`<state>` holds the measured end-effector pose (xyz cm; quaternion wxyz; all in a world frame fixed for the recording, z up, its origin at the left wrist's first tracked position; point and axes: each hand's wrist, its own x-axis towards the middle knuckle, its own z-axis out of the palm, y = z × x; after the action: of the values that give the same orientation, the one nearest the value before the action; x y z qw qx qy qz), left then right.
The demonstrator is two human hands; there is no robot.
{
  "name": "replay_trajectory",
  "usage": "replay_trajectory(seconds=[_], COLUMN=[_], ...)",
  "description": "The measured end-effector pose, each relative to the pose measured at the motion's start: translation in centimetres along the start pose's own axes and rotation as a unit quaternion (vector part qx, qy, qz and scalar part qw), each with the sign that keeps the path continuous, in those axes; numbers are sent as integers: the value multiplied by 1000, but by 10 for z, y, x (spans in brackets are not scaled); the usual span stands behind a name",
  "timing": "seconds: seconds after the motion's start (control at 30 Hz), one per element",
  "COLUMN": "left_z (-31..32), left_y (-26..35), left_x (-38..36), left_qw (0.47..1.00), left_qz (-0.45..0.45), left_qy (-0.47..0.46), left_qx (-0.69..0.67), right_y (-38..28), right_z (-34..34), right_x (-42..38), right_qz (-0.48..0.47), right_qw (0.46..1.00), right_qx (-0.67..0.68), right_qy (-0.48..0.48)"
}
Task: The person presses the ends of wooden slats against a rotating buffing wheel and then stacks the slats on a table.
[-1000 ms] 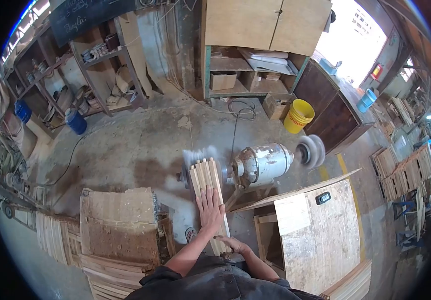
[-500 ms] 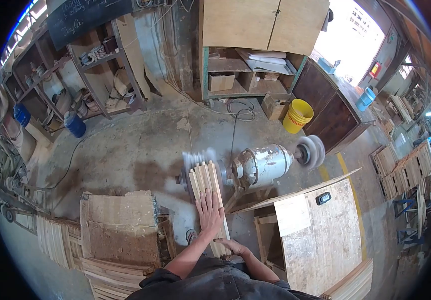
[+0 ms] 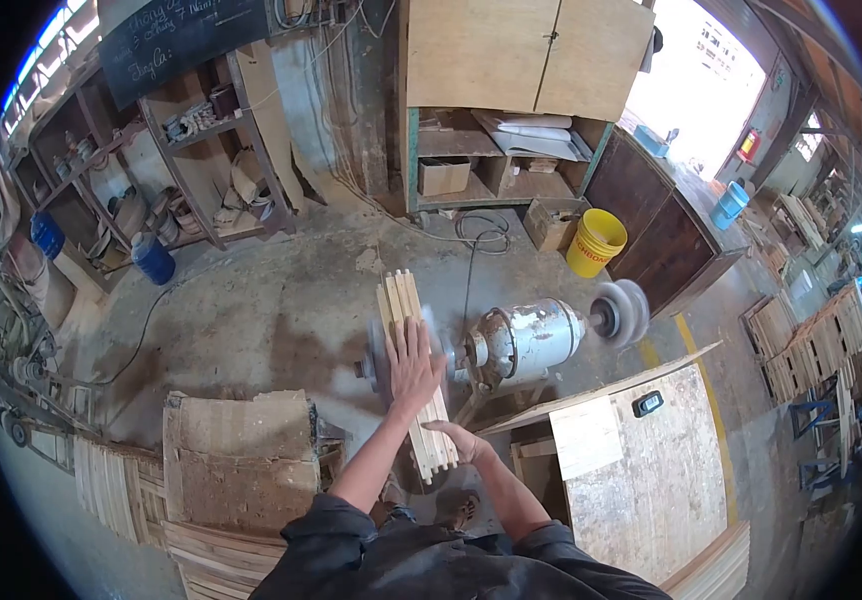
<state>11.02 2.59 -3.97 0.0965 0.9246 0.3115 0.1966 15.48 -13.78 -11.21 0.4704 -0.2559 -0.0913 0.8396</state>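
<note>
Several narrow wooden strips lie side by side as a bundle over the blurred spinning wheel on the left of a motor. My left hand lies flat on top of the strips with its fingers stretched forward. Near the close end of the bundle, my right hand grips its right side, thumb over the top; the fingers underneath are hidden. The strips' far ends extend beyond the wheel.
A second spinning wheel is on the motor's right. A worn board with a small dark device stands at the right. Stacked strips and a brown board are at the left. A yellow bucket stands ahead.
Both hands and the bundle have moved forward, away from my body. The strips now reach farther past the wheel, and their near ends show in front of my right hand.
</note>
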Motion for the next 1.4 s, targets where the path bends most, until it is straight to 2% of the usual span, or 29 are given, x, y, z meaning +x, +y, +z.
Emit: replay_trajectory(seconds=[0.13,0.2,0.23,0.27,0.33,0.4,0.43,0.47,0.5,0.53,0.57,0.6,0.73,0.77,0.87,0.9,0.93,0.97,1.0,1.07,1.1,1.13,1.17,1.2,1.23,1.27,1.3,1.37,1.4], left_z=[9,9,5,-2,-16,-33,-41,-51,-67,-79,-85,-92,-66,-88,-67,-69,-87,-105,-122,-160,-179,-194,-208,-216,-218,-217,-214,-192,-183], left_y=[-6,-4,-2,-1,-1,-1,-1,9,18,26,36,43,38,65,56,57,65,72,78,86,92,101,108,112,115,117,118,109,101], left_x=[3,-13,-20,-29,-41,-50,-51,-52,-54,-53,-49,-49,-49,-43,-48,-49,-50,-49,-46,-39,-38,-38,-38,-40,-44,-46,-48,-44,-45], left_qw=[1000,999,998,996,978,935,904,880,855,834,817,810,770,748,730,728,756,779,777,837,858,860,880,890,892,856,805,799,789], left_qz=[8,24,47,80,179,302,361,389,423,445,478,479,504,488,533,536,518,498,501,375,309,306,222,136,133,79,24,-1,-24], left_qy=[-1,-15,-13,-39,-107,-187,-226,-272,-299,-324,-320,-338,-390,-447,-427,-426,-392,-357,-357,-335,-315,-313,-280,-242,-238,-209,-174,-130,-93], left_qx=[5,15,29,9,-28,-15,7,3,16,34,30,12,-17,46,-34,-34,-83,-132,-134,-219,-262,-263,-314,-361,-360,-467,-566,-587,-607], right_y=[0,17,26,29,44,59,86,99,89,83,80,79,83,86,92,94,97,100,102,96,87,83,81,79,76,71,59,38,44], right_z=[5,12,8,9,8,-5,-27,-48,-38,-19,-10,-2,20,28,47,43,35,21,20,36,52,58,66,76,92,112,139,182,170], right_x=[4,-3,-5,-13,-24,-34,-35,-38,-45,-49,-60,-71,-112,-122,-156,-166,-175,-189,-199,-219,-208,-193,-166,-138,-118,-101,-87,-69,-63], right_qz=[-11,-26,-27,10,-19,-48,-195,-312,-204,-94,-47,-69,-20,-4,4,-43,-91,-96,-98,-166,-156,-175,-234,-289,-383,-471,-471,-703,-703], right_qw=[999,997,998,998,991,994,956,864,935,976,991,989,988,987,985,986,984,986,985,986,979,952,897,819,743,654,655,482,489], right_qx=[38,37,43,59,23,3,-179,-359,-220,-66,-18,-12,-38,-14,-17,16,49,106,107,-15,-53,-161,-284,-401,-443,-475,-477,-329,-329], right_qy=[-5,61,35,21,134,95,123,166,190,186,122,134,147,161,171,160,148,88,92,30,123,194,246,290,325,354,347,405,399])
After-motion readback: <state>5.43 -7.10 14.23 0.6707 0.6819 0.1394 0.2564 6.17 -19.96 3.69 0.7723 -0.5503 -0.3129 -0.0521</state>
